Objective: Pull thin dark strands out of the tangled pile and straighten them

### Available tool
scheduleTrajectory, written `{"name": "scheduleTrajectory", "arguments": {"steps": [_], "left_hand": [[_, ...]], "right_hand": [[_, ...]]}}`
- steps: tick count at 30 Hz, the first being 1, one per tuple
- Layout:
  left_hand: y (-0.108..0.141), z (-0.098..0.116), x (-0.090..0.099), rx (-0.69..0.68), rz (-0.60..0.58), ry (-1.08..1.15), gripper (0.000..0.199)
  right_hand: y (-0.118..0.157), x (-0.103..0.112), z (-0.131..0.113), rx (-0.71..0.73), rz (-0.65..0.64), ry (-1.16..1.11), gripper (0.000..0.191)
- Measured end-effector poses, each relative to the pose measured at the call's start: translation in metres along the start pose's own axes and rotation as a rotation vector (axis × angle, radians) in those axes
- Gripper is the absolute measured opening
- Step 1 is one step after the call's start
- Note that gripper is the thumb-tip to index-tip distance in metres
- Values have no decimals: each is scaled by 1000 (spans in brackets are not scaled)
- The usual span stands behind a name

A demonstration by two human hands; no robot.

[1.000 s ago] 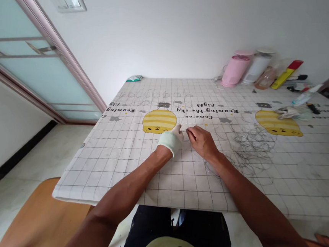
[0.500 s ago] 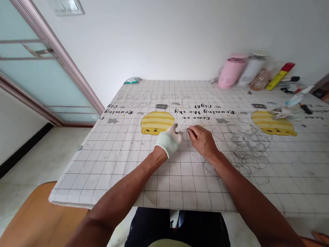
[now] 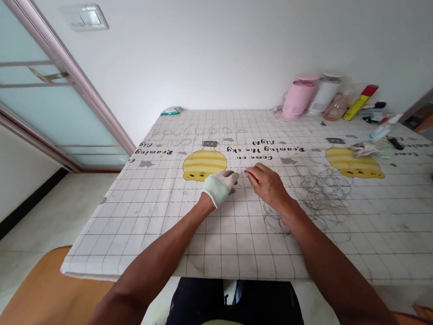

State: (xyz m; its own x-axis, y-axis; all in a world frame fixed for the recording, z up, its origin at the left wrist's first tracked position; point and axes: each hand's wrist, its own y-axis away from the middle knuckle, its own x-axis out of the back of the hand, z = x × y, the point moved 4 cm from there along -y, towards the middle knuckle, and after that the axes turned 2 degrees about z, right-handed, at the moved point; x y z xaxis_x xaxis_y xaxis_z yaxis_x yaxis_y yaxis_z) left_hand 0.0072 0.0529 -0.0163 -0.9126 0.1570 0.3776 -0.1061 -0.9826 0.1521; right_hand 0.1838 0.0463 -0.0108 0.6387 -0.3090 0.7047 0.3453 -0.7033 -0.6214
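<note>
Over the middle of the table, my left hand (image 3: 221, 184) wears a pale glove. Its fingers are curled together, and anything between them is too small to make out. My bare right hand (image 3: 266, 181) is just to its right, with a small gap between the two. Thumb and forefinger are pinched at its left tip, on something too fine to identify. A loose tangle of thin dark thread (image 3: 322, 189) lies on the checked tablecloth (image 3: 150, 227), beside and beyond my right forearm.
Along the wall stand a pink cylinder (image 3: 298, 99), a white cylinder (image 3: 324, 96), a pinkish bottle (image 3: 335, 107) and a yellow-red tube (image 3: 360, 103). Nearer are a clear bottle (image 3: 383, 128) and a crumpled glove (image 3: 371, 148). A small packet (image 3: 171, 111) lies at the back left corner.
My left hand's raised finger and thumb have folded in. My right hand stays pinched in nearly the same place. The view has shifted slightly.
</note>
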Motion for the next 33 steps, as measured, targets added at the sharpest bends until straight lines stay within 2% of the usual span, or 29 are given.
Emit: {"name": "scheduleTrajectory", "arguments": {"steps": [3, 6, 9, 12, 14, 17, 19, 26, 30, 33], "left_hand": [[-3, -5, 4, 9, 60, -32, 37], [-2, -8, 4, -5, 127, -112, 40], [-1, -10, 1, -36, 176, -174, 38], [-1, -13, -4, -58, 174, -244, 31], [-3, -15, -6, -64, 165, -293, 28], [-6, -19, -10, -41, 178, -290, 28], [-8, -21, -12, -31, 192, -273, 29], [-13, -28, -19, -30, 179, -279, 30], [-14, -30, -18, 35, 182, -297, 32], [-12, -28, -18, 102, 177, -325, 32]], "right_hand": [[-6, 5, 7, -13, -16, -14, 21], [-25, 18, 22, -25, -51, 26, 20], [-53, 32, 44, -47, -60, 69, 21], [-80, 35, 75, -133, -37, 89, 20], [-95, 28, 102, -265, -43, 59, 18], [-113, 11, 147, -543, -89, -32, 19], [-128, 1, 175, -640, -102, -32, 19], [-179, -39, 258, -692, -112, 6, 13], [-193, -62, 289, -696, -116, 48, 13], [-202, -74, 304, -673, -122, 73, 15]]}}
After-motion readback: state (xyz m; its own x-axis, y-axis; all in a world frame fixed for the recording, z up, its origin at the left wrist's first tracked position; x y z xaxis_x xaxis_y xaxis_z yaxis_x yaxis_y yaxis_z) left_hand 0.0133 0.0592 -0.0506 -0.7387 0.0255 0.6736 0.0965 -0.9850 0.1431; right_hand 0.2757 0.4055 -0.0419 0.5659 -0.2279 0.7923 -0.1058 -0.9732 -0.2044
